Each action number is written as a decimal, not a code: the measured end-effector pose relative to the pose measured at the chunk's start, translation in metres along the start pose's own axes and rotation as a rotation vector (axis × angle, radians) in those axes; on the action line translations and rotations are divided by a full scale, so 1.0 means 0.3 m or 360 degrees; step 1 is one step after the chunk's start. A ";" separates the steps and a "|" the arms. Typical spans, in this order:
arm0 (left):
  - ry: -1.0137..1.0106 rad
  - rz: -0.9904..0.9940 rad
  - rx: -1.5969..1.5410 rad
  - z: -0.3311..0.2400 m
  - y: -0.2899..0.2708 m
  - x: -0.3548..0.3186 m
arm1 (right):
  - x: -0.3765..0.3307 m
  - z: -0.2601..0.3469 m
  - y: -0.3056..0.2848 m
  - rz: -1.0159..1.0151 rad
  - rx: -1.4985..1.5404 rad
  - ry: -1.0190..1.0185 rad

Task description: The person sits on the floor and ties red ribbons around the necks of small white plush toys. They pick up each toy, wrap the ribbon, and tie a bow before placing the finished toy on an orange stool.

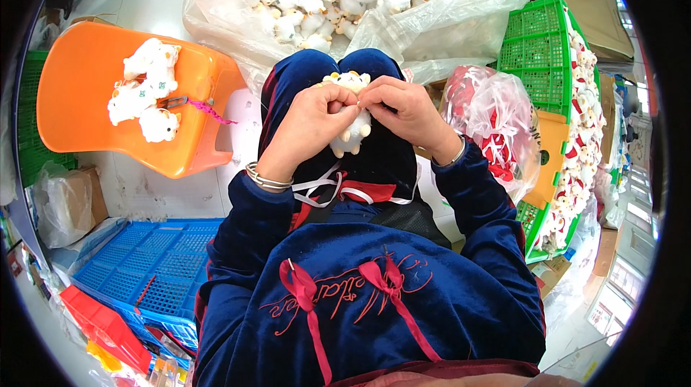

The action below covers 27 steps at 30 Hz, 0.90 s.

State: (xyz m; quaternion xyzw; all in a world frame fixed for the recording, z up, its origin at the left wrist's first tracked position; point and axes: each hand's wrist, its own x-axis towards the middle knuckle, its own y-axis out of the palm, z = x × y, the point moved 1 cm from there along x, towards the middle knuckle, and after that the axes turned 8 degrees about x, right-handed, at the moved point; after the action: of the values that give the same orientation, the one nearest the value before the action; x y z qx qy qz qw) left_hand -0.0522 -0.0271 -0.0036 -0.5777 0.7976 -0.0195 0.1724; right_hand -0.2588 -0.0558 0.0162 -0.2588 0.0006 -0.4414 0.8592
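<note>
A small white plush animal [351, 138] with a yellowish top rests upright on my lap, between my two hands. My left hand [313, 119] is closed in a pinch at its upper part. Opposite it, my right hand [408, 110] pinches too, its fingertips almost meeting the left ones in front of the toy. Whatever sits between the fingertips is too small to make out. Just below the toy, a red cloth piece with white ribbons [368, 191] lies across my lap.
On an orange plastic chair [75, 99] at left lie several plush animals [155, 77] and a small metal tool [174, 102] with pink cord. Ahead, a clear plastic bag [446, 27] holds many more. A bag of red pieces [497, 128], green crate [533, 45] and blue crate [155, 261] surround me.
</note>
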 end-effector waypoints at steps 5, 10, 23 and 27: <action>0.0115 -0.0242 0.0241 -0.029 0.029 -0.013 | -0.001 0.038 0.022 -0.0188 0.0252 0.0376; 0.0145 -0.0415 0.0396 -0.048 0.054 -0.027 | 0.001 0.028 0.031 -0.0197 0.0126 0.0297; 0.0371 -0.0458 0.0407 0.000 0.065 -0.032 | 0.071 0.009 -0.057 0.0335 0.0272 0.0522; 0.0310 -0.0268 0.0279 0.013 0.039 -0.028 | 0.083 0.015 -0.057 0.0372 0.0174 0.0474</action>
State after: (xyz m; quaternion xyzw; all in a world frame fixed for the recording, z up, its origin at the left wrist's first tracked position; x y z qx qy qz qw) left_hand -0.0594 -0.0146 -0.0079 -0.6206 0.7545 -0.1594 0.1419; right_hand -0.2556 -0.0809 0.0333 -0.1418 0.1340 -0.3714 0.9078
